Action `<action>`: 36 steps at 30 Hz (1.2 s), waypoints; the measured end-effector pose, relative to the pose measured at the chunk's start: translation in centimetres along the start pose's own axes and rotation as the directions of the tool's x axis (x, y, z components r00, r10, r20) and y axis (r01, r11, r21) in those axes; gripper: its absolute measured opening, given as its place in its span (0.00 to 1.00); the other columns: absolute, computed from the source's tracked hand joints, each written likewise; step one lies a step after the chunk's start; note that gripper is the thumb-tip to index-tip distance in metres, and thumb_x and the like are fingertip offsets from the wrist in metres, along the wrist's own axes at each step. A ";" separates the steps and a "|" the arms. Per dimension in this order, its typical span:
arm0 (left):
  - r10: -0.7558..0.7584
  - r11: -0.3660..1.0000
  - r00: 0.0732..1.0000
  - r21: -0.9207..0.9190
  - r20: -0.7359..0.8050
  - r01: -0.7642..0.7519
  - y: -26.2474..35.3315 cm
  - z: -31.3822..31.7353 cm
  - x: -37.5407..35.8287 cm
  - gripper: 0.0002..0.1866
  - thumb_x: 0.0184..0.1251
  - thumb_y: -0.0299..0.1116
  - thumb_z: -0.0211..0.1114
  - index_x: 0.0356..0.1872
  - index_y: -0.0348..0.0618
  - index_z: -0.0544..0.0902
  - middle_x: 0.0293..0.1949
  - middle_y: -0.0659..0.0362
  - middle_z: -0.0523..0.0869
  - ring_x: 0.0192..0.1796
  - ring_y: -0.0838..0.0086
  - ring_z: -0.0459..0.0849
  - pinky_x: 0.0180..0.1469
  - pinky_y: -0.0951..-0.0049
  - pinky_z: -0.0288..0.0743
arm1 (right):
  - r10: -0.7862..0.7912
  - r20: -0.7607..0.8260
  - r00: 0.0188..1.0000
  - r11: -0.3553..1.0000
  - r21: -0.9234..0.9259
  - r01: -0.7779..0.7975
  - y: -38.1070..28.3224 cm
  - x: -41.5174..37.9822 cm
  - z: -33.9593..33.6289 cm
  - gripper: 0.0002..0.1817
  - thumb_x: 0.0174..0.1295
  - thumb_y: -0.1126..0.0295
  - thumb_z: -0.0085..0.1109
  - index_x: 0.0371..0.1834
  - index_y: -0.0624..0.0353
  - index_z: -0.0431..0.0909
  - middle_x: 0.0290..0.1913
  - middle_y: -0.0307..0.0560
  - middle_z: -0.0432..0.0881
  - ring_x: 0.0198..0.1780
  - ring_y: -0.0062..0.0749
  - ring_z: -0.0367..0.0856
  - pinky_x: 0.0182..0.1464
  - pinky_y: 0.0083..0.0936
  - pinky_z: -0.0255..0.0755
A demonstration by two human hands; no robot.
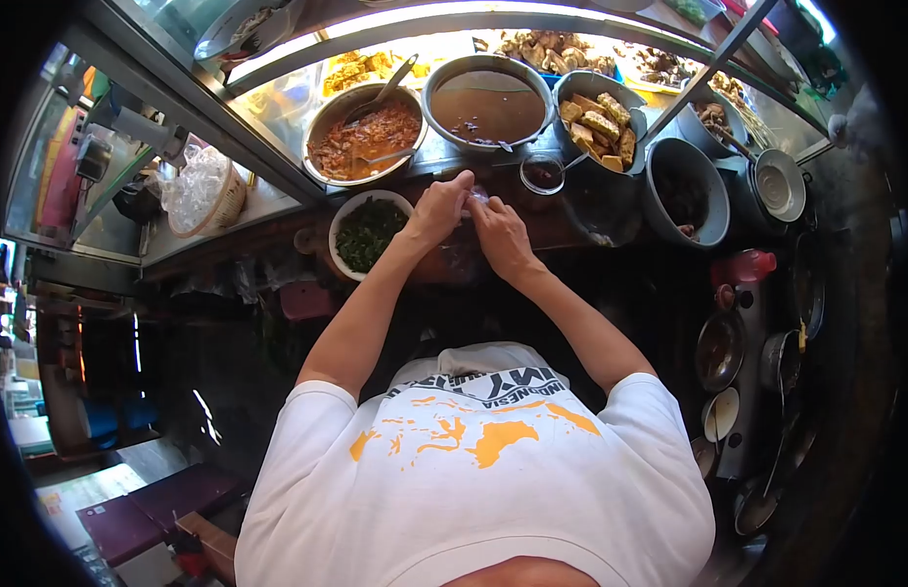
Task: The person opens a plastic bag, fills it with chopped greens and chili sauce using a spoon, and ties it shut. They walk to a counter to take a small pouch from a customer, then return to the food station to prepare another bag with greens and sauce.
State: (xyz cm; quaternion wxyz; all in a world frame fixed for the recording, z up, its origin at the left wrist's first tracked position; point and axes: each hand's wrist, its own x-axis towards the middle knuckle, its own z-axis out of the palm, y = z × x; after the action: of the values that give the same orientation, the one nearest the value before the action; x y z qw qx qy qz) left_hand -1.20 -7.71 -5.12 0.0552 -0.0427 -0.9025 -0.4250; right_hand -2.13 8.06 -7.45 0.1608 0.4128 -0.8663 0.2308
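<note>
My left hand (439, 207) and my right hand (501, 233) meet over the counter's front edge, fingers closed around a small piece of clear plastic (476, 196) between them. What the plastic contains cannot be made out. Just left of my left hand is a white bowl of chopped greens (364, 233). A small glass jar of dark sauce (542, 174) stands to the right, beyond my right hand. Behind my hands are a pot of red-orange food (366, 137) with spoons in it and a pot of brown broth (486, 103).
A bowl of fried pieces (599, 122) and a grey pot of dark food (686, 191) stand at right. A basket of plastic bags (204, 196) is at left. Glass case framing (425, 31) crosses above. Pans and a red bottle (746, 266) are at far right.
</note>
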 end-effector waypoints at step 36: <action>0.025 0.988 0.938 -0.136 -0.345 -0.076 0.3 0.9 -4.0 0.07 0.65 0.26 0.62 0.42 0.37 0.83 0.36 0.47 0.87 0.41 0.57 0.87 0.45 0.65 0.79 | 0.162 -0.007 0.987 0.922 0.358 -0.149 0.2 2.4 -2.0 0.05 0.51 0.73 0.66 0.28 0.59 0.79 0.29 0.47 0.82 0.35 0.44 0.82 0.38 0.35 0.76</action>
State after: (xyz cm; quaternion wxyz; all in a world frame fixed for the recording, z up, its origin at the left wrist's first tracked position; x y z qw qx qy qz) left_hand 2.69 -6.96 -6.02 0.2186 0.0045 -0.8439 -0.4899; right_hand -3.61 7.67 -4.67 0.0800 0.3608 -0.8371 0.4034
